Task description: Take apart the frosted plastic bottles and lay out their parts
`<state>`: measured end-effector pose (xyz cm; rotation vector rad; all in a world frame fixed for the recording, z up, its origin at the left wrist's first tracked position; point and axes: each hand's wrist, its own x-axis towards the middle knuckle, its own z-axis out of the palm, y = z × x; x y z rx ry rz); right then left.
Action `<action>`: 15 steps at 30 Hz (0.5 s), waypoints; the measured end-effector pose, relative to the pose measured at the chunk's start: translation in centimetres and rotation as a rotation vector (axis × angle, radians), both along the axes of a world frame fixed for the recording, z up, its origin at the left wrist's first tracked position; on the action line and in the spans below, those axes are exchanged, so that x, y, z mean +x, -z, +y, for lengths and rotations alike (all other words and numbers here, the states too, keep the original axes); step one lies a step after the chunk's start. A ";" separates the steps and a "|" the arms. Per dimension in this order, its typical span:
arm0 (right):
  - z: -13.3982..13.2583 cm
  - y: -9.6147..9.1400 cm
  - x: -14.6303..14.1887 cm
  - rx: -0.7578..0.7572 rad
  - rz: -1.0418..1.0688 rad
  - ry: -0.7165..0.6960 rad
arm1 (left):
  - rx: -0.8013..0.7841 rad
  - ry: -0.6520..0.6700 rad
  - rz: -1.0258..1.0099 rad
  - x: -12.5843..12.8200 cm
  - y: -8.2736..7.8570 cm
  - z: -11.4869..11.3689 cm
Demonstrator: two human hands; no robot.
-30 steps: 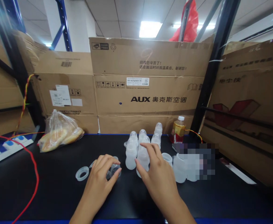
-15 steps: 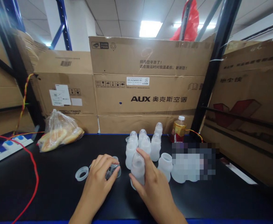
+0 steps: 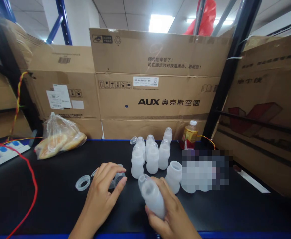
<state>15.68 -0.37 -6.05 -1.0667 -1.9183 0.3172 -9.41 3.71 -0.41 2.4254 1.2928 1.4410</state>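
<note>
- Gripping the bottle [image 3: 153, 196] evenly around its body, my right hand [image 3: 169, 204] does best squeezing lightly, its fingers clamped below the clear cap [image 3: 142, 179].
- Over the bench [image 3: 51, 202], it now tilts more than in the earlier frame, further from the standing bottles [image 3: 152, 162].
- My left hand's [image 3: 104, 184] fingers remain apart by clear pieces [image 3: 120, 177]; contact I cannot tell.

"AUX" on the carton [image 3: 170, 86], apparently "25" on its label [image 3: 145, 81]
</note>
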 end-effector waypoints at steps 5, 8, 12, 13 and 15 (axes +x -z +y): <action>-0.4 -0.8 0.7 -0.238 0.054 0.036 | -0.063 0.081 -0.018 0.9 0.6 -1.0; -0.2 -1.3 1.0 -0.212 -0.027 -0.050 | -0.088 0.240 -0.053 2.1 0.7 -1.5; 0.4 -2.1 1.9 -0.136 -0.090 -0.064 | -0.171 0.420 -0.114 3.9 0.3 -1.9; 0.6 -2.2 2.2 -0.130 -0.075 -0.048 | -0.215 0.432 -0.119 4.1 0.2 -1.9; 0.9 -2.3 2.8 -0.107 -0.042 -0.041 | -0.303 0.436 -0.116 4.4 0.1 -1.9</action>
